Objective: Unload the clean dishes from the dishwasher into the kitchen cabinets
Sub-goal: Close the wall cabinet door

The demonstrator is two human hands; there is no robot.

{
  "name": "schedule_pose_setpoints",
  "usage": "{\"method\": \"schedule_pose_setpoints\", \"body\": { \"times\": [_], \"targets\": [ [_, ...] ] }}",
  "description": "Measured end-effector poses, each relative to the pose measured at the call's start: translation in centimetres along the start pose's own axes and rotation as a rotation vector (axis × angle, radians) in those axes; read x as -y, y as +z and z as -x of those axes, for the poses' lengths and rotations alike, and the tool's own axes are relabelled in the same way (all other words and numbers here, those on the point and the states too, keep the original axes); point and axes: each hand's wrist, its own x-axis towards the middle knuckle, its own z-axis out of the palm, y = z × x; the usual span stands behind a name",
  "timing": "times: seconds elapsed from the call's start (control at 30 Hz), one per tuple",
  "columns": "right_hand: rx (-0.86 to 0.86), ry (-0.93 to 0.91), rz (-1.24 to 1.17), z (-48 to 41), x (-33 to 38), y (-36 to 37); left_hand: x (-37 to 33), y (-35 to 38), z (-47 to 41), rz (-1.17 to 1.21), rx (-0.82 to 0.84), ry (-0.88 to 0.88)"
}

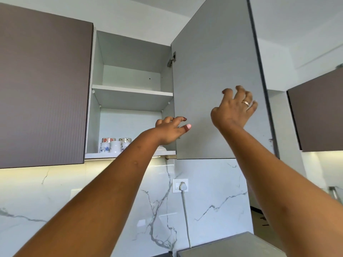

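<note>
Starting at the upper left of the frame, a brown cabinet door (pixel 42 86) hangs shut. Centre frame: the open cabinet (pixel 96 117) has one shelf (pixel 132 89), and its lower compartment holds a cluster of white cups (pixel 115 145) at front left, some flower-printed, some with patterned bands. The left hand (pixel 170 130) is raised at that compartment's right edge, fingers loosely curled, holding nothing. The grey door (pixel 213 62) stands swung open. The right hand (pixel 235 106) is before its inner face, fingers loosely curled and empty; contact with the door cannot be told.
</note>
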Motion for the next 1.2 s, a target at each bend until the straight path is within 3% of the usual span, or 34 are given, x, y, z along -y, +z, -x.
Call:
{"method": "schedule_pose_setpoints", "body": {
  "times": [0.13,0.33,0.43,0.53,0.67,0.83,0.9,0.97,1.07,1.13,1.2],
  "targets": [
    [0.05,0.142,0.008,-2.1,-4.0,-2.5,-4.5,-0.3,-0.1,0.028,-0.013,0.012],
    [0.372,0.24,-0.172,-2.5,-9.9,-2.9,-10.7,2.3,-1.8,0.059,-0.045,0.017],
    [0.415,0.234,-0.246,-1.9,-11.5,-2.9,-13.3,4.2,-1.9,0.08,-0.033,0.03],
    [0.378,0.199,-0.442,-1.2,-12.0,-3.1,-14.9,5.6,-1.7,0.126,-0.072,0.037],
    [0.326,0.09,-0.487,1.2,-11.5,-3.6,-15.7,6.1,-1.7,0.208,-0.182,-0.005],
    [0.34,-0.049,-0.776,5.2,-8.6,-3.8,-15.8,5.4,-2.1,0.397,-0.419,-0.034],
    [0.416,-0.08,-0.943,7.1,-6.9,-3.6,-15.4,4.5,-1.9,0.524,-0.529,-0.04],
    [0.617,-0.026,-1.152,8.7,-5.3,-3.4,-14.2,3.6,-1.1,0.594,-0.637,-0.087],
    [0.803,-0.043,-1.351,11.0,-2.9,-2.1,-11.5,2.6,0.4,0.499,-0.725,-0.161],
    [0.851,-0.109,-1.35,12.8,-1.1,-0.9,-9.6,1.9,1.5,0.402,-0.762,-0.206],
    [0.776,-0.343,-1.147,14.3,0.5,0.2,-7.6,1.2,2.5,0.295,-0.828,-0.24]
  ]
}}
